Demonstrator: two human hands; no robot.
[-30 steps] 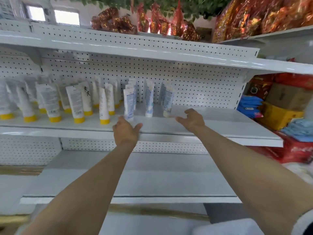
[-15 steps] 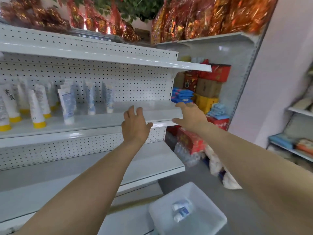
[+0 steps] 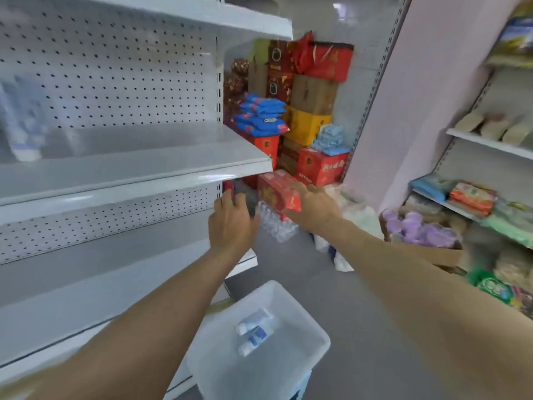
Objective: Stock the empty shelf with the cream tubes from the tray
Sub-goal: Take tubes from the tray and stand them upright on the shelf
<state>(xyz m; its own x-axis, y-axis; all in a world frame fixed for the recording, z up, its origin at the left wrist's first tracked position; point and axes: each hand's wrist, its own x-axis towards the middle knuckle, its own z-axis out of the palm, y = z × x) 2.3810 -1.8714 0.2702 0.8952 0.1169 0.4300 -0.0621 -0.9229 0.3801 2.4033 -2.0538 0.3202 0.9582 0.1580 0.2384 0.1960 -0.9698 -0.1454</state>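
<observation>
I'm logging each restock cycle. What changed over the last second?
Both hands, the left and the right, left the shelf edge and dropped below it, empty and open, as the view swung right and down to the tray. Unchanged: two tubes lie in the tray; nothing was grasped.

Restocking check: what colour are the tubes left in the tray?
White with blue labels, seen in the head view.

Both bare hands are empty, held out past the right end of the white metal shelf [image 3: 161,166]: the left hand [image 3: 232,223] below its front right corner, the right hand [image 3: 315,207] further right, fingers loosely spread. Below them, a translucent white plastic tray [image 3: 311,339] on the grey floor holds two white-and-blue cream tubes [image 3: 255,332] lying near its middle.
</observation>
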